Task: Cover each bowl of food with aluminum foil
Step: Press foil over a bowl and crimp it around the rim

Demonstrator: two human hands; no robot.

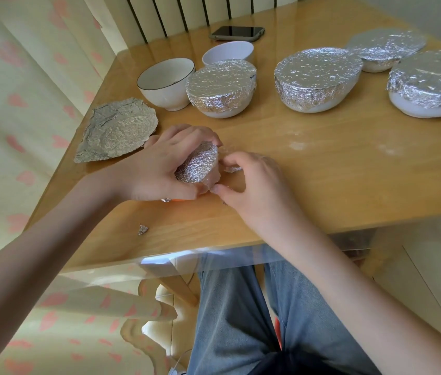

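My left hand (pixel 159 163) grips a small foil-covered bowl (pixel 197 165), tilted so its foil top faces me, low over the table. My right hand (pixel 251 182) pinches the foil at the bowl's right rim with curled fingers. Behind stand several white bowls wrapped in foil: one near the middle (pixel 222 86), a bigger one (pixel 318 78), one at far right (pixel 430 82) and one at the back (pixel 385 48). Two bare white bowls stand at left: a black-rimmed one (pixel 166 82) and a smaller one (pixel 227 51). A crumpled foil sheet (pixel 117 129) lies flat at the table's left edge.
A dark phone (pixel 237 33) lies at the back of the wooden table (pixel 349 163). A small foil scrap (pixel 142 229) sits near the front edge, another (pixel 232 169) by my right fingers. A heart-patterned curtain hangs left; my knees are under the table.
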